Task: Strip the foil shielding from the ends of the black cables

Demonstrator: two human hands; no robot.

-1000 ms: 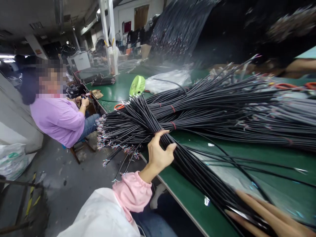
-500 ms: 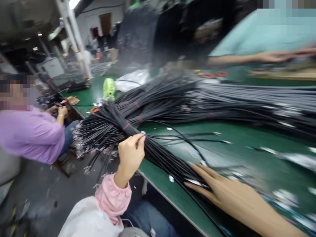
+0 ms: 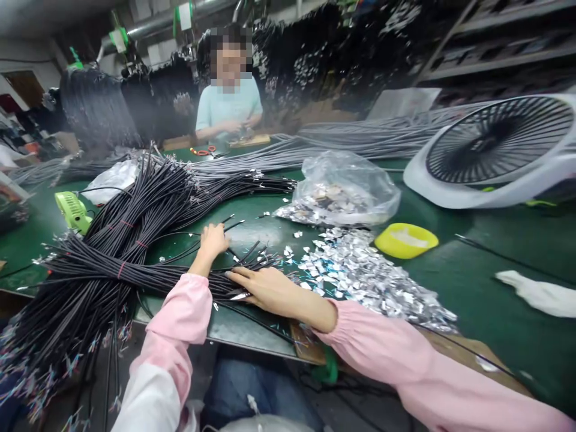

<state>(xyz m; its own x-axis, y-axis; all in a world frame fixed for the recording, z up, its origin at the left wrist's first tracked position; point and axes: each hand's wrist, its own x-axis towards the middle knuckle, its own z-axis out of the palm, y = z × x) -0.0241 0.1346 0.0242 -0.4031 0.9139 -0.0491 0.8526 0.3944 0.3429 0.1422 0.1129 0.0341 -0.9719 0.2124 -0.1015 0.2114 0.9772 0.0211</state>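
Note:
My left hand (image 3: pixel 215 241) is over the table with its fingers curled around a loose black cable (image 3: pixel 234 225), whose stripped end pokes out to the right. My right hand (image 3: pixel 272 292) rests across the right end of a tied bundle of black cables (image 3: pixel 153 275), holding a pointed metal tool (image 3: pixel 240 296) whose tip shows below the fingers; its handle is hidden in the palm. A red tie circles the bundle, which lies over another thick pile of black cables (image 3: pixel 101 225) with frayed coloured wire ends hanging off the table edge.
Silver foil scraps (image 3: pixel 369 276) are heaped right of my hand, near a clear plastic bag (image 3: pixel 348 186), a yellow dish (image 3: pixel 405 240) and a large fan (image 3: pixel 495 150). A small green fan (image 3: pixel 73 211) stands left. Opposite sits a person (image 3: pixel 229 108) near orange-handled pliers (image 3: pixel 204 151).
The view has swung right, bringing the foil heap and large fan into sight. My left hand has gone from the tied bundle to the loose cables; my right stays at the bundle's end.

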